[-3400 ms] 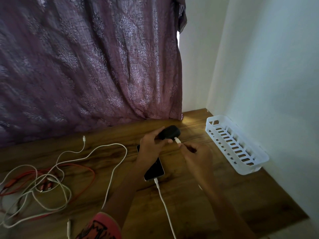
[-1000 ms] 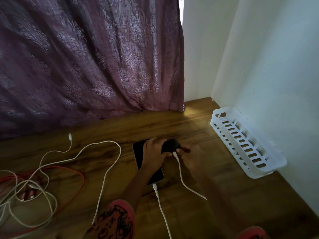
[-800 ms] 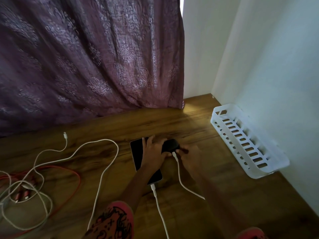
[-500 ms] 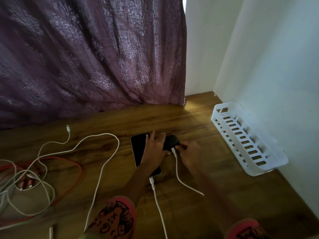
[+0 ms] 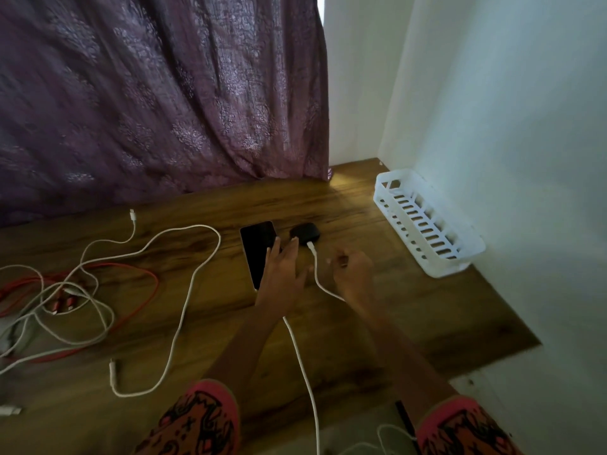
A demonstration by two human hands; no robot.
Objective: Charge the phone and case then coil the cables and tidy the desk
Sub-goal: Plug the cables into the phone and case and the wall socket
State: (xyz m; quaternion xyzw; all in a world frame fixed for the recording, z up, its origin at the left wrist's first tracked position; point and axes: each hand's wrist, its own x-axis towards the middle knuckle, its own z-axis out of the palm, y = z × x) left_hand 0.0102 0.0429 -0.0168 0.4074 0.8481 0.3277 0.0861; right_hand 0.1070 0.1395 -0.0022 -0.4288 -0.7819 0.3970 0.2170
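Released, the case (image 5: 306, 232) lies at the left hand's (image 5: 281, 274) fingertips (image 5: 293, 245).

The far side is covered by a purple patterned fabric curtain (image 5: 147, 103) (hung in loose folds). Plain white walls (image 5: 509, 110) are seen at the right. A brown wood-grain desk top (image 5: 460, 307) is brightened beside the curtain's right edge.

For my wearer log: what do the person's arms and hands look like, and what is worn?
The left hand and right hand are ungloved; no watch or ring shows. Forearms are uncovered. The left sleeve and right sleeve are coral pink with a black doodle-like print.
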